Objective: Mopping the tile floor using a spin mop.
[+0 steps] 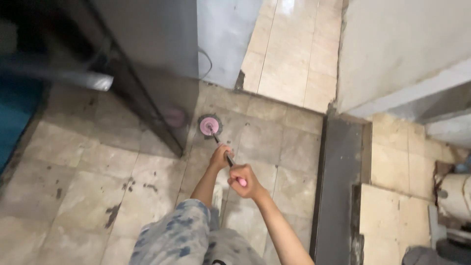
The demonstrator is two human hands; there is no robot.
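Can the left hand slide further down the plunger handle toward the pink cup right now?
Probably yes: the left hand already grips the dark handle, and the stretch down to the pink cup looks bare.

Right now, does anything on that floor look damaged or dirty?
Yes. The floor tiles carry dark stains and chipped patches, worst to the left of the person's leg. Near the wall corner a tile edge is broken away. Both hands, left hand and right hand, grip a plunger set over a floor drain.
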